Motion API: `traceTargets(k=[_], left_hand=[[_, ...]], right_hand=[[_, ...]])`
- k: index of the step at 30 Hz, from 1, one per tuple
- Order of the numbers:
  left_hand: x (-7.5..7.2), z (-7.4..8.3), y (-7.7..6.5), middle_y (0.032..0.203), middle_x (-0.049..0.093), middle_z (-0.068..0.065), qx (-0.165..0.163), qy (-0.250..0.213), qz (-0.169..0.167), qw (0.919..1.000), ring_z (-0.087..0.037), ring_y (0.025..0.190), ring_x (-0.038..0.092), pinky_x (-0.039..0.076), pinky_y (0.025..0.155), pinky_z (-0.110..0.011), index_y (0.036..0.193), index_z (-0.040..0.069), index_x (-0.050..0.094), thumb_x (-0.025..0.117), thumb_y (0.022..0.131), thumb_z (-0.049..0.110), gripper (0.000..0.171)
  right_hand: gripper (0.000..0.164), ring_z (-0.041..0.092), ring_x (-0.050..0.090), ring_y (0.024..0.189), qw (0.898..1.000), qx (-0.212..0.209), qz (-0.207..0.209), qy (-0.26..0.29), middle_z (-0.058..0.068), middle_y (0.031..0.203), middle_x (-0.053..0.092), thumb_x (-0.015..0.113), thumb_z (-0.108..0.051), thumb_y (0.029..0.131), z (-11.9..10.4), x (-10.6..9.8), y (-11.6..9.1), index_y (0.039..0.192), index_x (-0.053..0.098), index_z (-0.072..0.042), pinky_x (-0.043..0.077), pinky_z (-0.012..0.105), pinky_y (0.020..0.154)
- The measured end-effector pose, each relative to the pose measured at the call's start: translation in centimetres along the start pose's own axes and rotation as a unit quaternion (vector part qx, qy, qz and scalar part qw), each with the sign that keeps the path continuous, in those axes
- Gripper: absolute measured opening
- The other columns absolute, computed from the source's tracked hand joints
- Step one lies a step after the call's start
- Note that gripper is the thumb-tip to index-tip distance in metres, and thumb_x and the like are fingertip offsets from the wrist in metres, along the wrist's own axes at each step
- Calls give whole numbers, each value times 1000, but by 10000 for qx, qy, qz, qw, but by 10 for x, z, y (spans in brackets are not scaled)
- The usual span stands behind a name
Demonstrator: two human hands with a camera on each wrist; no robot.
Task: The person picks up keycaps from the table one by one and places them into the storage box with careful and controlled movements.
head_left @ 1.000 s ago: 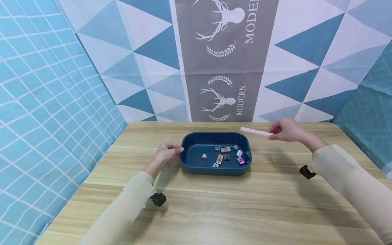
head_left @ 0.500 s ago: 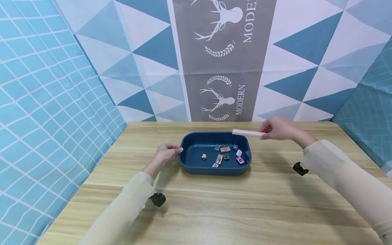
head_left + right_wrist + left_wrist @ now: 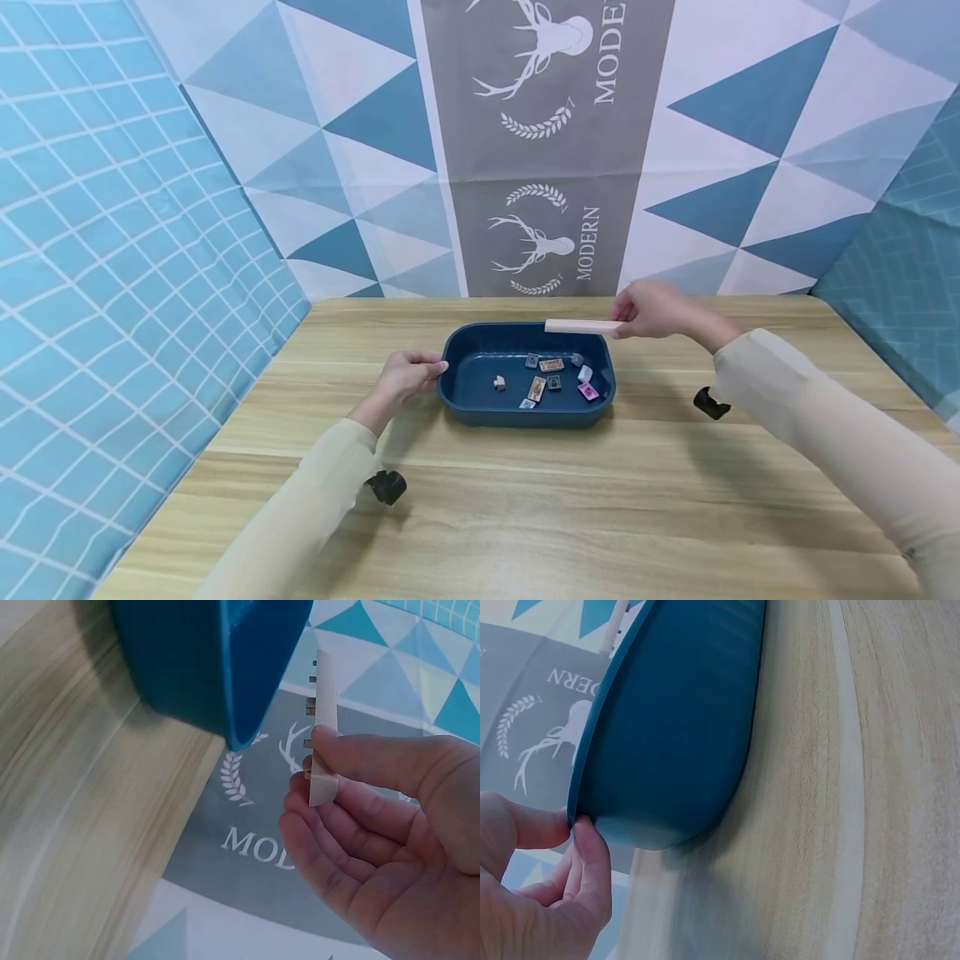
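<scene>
A dark blue rectangular basin (image 3: 525,418) with rounded corners stands on the wooden table. My left hand (image 3: 408,375) pinches its left rim, thumb inside and fingers outside, as the left wrist view shows. Over the far right part of the basin, my right hand (image 3: 660,308) holds a thin pale pink flat piece (image 3: 581,326) by its right end. In the right wrist view, small block-like bits protrude along one side of this piece (image 3: 327,697), between thumb and fingers. Inside the basin lie several small blocks, among them a brown patterned one (image 3: 537,389) and a pink one (image 3: 588,391).
A small beige piece (image 3: 499,383) lies apart on the left of the basin floor. Behind the wooden table (image 3: 480,508) hangs a patterned cloth (image 3: 540,150) with deer heads and triangles. A blue checked cloth (image 3: 97,292) borders the left side.
My right hand has moved left with the pale pink piece, from beside the basin to over its far right rim. The left hand stays on the rim.
</scene>
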State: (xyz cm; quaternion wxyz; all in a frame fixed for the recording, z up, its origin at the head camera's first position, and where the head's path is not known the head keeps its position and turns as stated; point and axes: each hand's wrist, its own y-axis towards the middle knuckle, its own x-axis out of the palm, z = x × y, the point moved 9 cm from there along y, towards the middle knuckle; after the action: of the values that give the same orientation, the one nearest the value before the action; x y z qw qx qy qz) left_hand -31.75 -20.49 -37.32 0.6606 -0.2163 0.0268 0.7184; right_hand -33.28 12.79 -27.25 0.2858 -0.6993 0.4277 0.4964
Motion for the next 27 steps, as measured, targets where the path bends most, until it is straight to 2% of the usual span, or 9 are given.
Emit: traceTargets(k=[7,15,22,27], left_hand=[[-1,0,1,99,62,-7,-19,32,-12,10000,-5,71,59,58,80,-25,112,-5,64,66,90,10,27],[-1,0,2,98,62,-7,-20,38,-8,10000,-4,70,58,57,74,-21,112,-4,64,66,89,10,26],[1,0,2,88,61,-2,76,-143,-133,9998,-3,69,57,56,71,-18,113,-7,62,65,90,7,27],[1,0,2,91,61,-3,81,-112,-118,9998,-4,70,57,56,72,-19,111,-7,62,65,90,8,26]], right_hand=[[10,16,65,75,9995,-291,-10,-85,9,83,72,74,-11,82,-16,2,8,87,72,-3,58,36,73],[11,17,65,76,9994,-333,-15,-130,10,84,72,74,-11,82,-26,4,20,88,72,-1,58,37,74],[10,16,65,74,9987,-440,-18,-245,9,83,72,74,-11,82,-35,5,29,87,73,-2,58,37,72],[9,17,64,74,9989,-402,-71,-235,10,84,72,74,-10,82,-40,7,32,87,73,-2,58,36,73]])
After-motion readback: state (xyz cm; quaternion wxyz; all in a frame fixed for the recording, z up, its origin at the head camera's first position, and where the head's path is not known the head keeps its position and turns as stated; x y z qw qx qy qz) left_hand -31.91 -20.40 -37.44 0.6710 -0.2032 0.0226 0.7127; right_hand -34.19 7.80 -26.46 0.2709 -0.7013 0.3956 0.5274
